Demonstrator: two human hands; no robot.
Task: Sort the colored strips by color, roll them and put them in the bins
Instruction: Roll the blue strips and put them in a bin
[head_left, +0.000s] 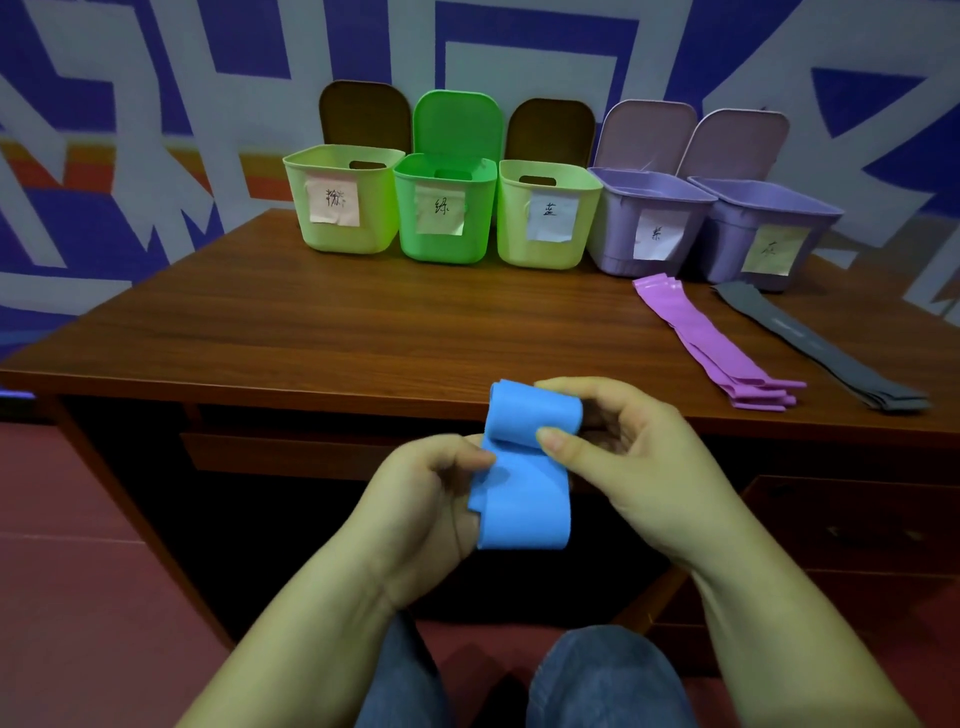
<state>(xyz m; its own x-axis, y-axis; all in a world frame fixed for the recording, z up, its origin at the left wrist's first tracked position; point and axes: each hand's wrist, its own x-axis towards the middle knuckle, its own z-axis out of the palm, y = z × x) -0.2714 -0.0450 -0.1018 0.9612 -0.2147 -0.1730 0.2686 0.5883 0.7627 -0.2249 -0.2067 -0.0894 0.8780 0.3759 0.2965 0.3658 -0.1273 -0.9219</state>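
I see the blue strip held in the air just off the desk's near edge, its far end already coiled; my right hand pinches the roll while my left hand grips the loose tail. I would keep that tail taut and its edges aligned as I wind. The blue-labelled bin sits at twelve o'clock, the purple strips and grey strips at two.

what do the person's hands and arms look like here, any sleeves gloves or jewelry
Both the left hand and the right hand are bare, with no gloves. No rings, watch or bracelet show on the visible parts. Both forearms are uncovered as far as the picture's lower edge, so no sleeves are in view. The fingernails that show are short and unpainted.
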